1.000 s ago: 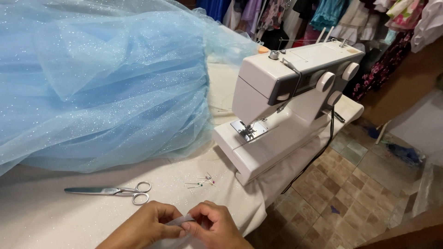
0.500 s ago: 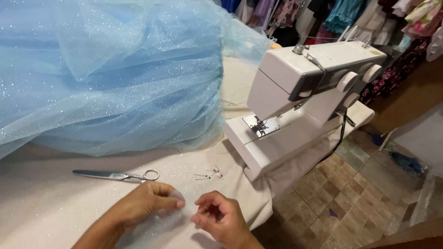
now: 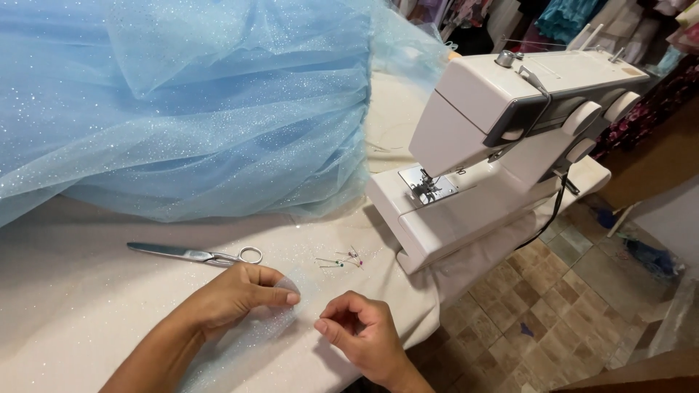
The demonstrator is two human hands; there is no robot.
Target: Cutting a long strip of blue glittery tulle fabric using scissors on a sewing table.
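While a strip of pale blue glitter tulle (image 3: pixel 280 320) is pressed flat on the table (image 3: pixel 87 306) under the left hand (image 3: pixel 237 295), the right hand (image 3: pixel 357 331) is pinched beside it, its contents unclear; pins (image 3: pixel 341 260) and scissors (image 3: pixel 196 254) are kept within reach.

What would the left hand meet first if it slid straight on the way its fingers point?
The left hand, pressing sheer glittery fabric to the table, points right toward the right hand's fingertips. Those likely come first across a short gap of cloth, though depth is hard to judge.
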